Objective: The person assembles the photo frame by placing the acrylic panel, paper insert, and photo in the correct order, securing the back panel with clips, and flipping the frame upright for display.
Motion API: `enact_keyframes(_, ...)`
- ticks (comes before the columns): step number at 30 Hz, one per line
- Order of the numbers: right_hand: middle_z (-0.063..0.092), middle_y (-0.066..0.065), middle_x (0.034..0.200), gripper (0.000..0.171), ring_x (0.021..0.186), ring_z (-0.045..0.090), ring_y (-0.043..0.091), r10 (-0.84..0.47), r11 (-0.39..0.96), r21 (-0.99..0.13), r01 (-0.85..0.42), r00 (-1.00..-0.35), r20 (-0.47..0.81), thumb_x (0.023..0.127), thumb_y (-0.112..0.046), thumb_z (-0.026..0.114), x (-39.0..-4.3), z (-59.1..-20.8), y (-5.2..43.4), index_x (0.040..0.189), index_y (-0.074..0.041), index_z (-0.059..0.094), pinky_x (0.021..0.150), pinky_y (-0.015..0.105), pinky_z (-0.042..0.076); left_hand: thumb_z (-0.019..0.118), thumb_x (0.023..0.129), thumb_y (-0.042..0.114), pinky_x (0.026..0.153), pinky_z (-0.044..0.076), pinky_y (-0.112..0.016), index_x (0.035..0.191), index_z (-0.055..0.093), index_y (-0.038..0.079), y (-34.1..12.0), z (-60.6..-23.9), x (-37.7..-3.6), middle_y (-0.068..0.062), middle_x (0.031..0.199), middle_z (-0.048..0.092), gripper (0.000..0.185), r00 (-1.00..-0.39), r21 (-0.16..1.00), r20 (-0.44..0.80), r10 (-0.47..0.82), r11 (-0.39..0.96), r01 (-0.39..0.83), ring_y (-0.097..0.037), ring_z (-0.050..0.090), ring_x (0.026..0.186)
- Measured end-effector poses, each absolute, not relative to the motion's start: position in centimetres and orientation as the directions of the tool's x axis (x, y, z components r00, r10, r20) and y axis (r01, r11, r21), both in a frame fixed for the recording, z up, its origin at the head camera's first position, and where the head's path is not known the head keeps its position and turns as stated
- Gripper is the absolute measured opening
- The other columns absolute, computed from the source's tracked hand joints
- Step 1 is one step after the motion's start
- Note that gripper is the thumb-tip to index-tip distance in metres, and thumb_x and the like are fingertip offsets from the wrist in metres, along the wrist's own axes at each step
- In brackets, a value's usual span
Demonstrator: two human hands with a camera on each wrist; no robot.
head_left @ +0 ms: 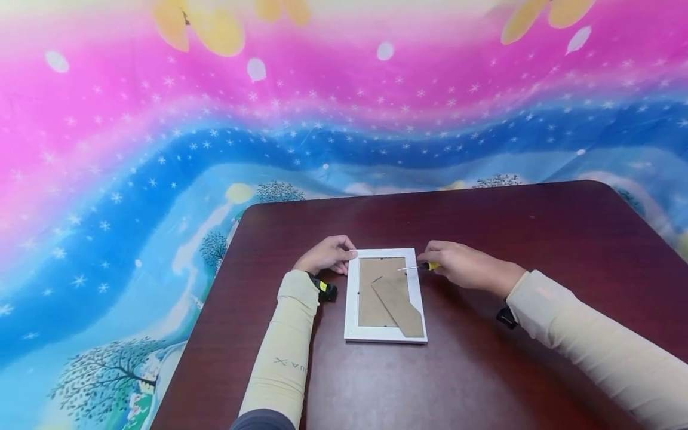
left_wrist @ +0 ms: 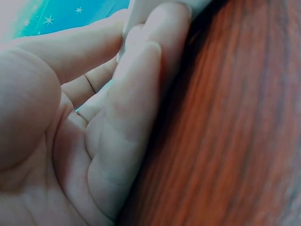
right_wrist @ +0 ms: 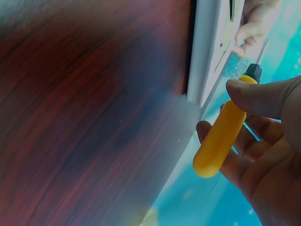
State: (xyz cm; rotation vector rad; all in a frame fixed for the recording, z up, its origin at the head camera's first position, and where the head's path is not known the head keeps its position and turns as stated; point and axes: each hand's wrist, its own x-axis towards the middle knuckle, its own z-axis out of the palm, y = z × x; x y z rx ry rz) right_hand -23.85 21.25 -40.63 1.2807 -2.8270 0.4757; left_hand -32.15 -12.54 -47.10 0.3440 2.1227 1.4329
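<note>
A white picture frame lies back side up on the table, its brown backing board facing me. A brown easel stand slants across the board, and small dark tabs sit along the inner edge. My left hand pinches the frame's far left corner between thumb and fingers. In the left wrist view only a white bit of the frame shows past the fingertips. My right hand holds a screwdriver by its yellow handle, thumb near the black collar. Its thin metal shaft points left over the frame's right edge.
The dark reddish-brown table has rounded far corners. Behind it and down its left side hangs a colourful printed cloth. Black wrist devices are strapped over the pale sleeves.
</note>
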Motion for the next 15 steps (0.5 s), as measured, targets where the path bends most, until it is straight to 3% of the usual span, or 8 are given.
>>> enact_keyframes(6, 0.057, -0.001, 0.096, 0.035, 0.087, 0.058, 0.013, -0.699, 0.639, -0.27, -0.72, -0.69, 0.186, 0.079, 0.008, 0.075, -24.5, -40.8, 22.5, 0.11, -0.007, 0.073, 0.077, 0.033, 0.054, 0.065, 0.096, 0.021, 0.055, 0.056, -0.034, 0.105, 0.06, 0.006, -12.4, -46.8, -32.1, -0.016, 0.079, 0.061, 0.018, -0.817, 0.913, -0.29, 0.498, 0.399, -0.081, -0.024, 0.063, 0.059)
enact_keyframes(15, 0.059, -0.003, 0.092, 0.035, 0.086, 0.056, 0.015, -0.668, 0.686, -0.273, -0.674, -0.732, 0.13, 0.081, 0.0, 0.078, -25.4, -40.7, 23.8, 0.113, -0.01, 0.072, 0.076, 0.035, 0.053, 0.065, 0.096, 0.02, 0.056, 0.056, -0.034, 0.105, 0.06, 0.005, -12.3, -46.7, -32.0, -0.015, 0.078, 0.061, 0.018, -0.815, 0.912, -0.301, 0.495, 0.4, -0.094, -0.023, 0.063, 0.058)
